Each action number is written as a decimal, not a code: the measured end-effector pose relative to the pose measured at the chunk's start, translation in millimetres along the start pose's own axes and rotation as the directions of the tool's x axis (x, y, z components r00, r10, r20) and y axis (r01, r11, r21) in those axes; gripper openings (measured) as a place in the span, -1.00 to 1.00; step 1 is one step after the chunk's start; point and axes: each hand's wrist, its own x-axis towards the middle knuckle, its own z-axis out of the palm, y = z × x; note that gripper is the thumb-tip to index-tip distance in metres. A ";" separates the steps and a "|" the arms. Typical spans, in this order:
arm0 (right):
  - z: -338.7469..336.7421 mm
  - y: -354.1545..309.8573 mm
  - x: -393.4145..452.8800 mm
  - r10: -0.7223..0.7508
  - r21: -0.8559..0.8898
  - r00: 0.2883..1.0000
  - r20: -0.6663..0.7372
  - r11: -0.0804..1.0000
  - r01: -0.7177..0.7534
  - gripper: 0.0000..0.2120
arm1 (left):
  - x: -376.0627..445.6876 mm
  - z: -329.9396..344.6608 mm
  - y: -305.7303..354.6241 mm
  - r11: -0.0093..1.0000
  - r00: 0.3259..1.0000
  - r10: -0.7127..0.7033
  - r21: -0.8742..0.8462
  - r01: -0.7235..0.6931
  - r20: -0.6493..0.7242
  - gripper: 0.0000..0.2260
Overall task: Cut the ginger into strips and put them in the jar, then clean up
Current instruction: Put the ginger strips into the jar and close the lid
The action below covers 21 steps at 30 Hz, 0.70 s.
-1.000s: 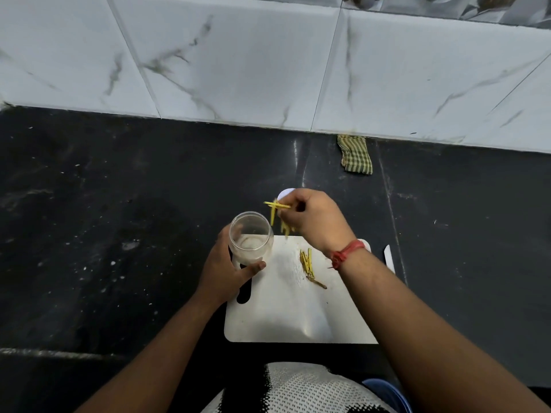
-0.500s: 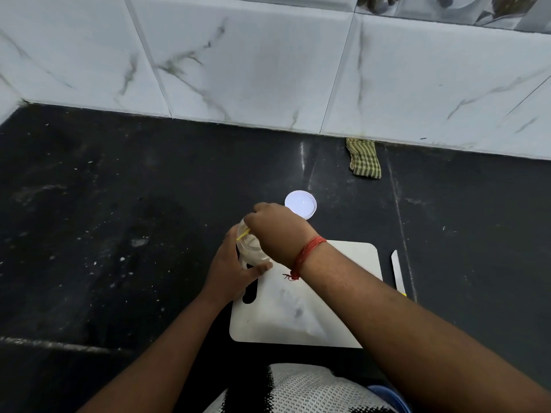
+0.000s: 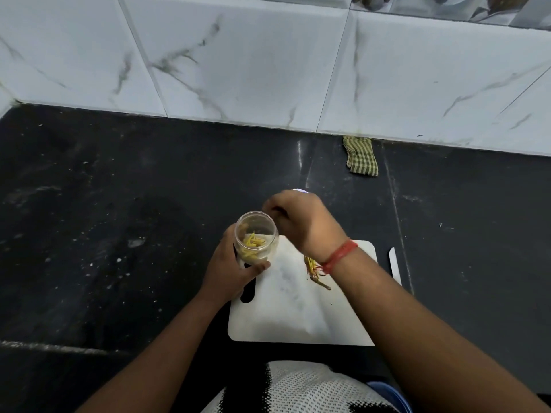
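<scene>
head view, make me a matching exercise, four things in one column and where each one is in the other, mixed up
Things:
1. jar
2. checked cloth
3. knife
4. loose ginger strips

Places:
A. on the counter just right of the cutting board
B. lying on the cutting board
C. gripped by the left hand
D. against the tiled wall at the back

Pairs: 1-C, 2-D, 3-A, 4-B
</scene>
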 end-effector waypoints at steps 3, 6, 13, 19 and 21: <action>-1.0 39.5 -32.0 0.198 0.004 0.979 -0.041 0.980 -0.198 -0.86 | 0.2 0.3 -0.8 1.000 1.000 0.001 0.007 -0.001 -0.015 -0.18; 14.8 69.7 -65.2 0.342 -0.147 0.931 0.123 0.935 -0.324 -0.78 | 0.5 2.4 -3.8 1.000 1.000 0.004 0.008 -0.004 -0.019 -0.19; 49.6 71.9 -105.6 0.419 -0.254 0.884 0.205 0.895 -0.365 -0.72 | 1.0 3.4 -3.3 1.000 1.000 -0.001 0.023 0.001 -0.016 -0.17; 49.5 75.2 -96.2 0.398 -0.187 0.907 0.135 0.910 -0.371 -0.80 | 0.7 2.7 -2.3 1.000 1.000 0.010 0.019 -0.010 -0.003 -0.17; 43.4 76.6 -96.9 0.413 -0.134 0.895 0.168 0.909 -0.395 -0.81 | 0.5 2.3 -2.5 1.000 1.000 0.008 0.014 -0.008 0.003 -0.18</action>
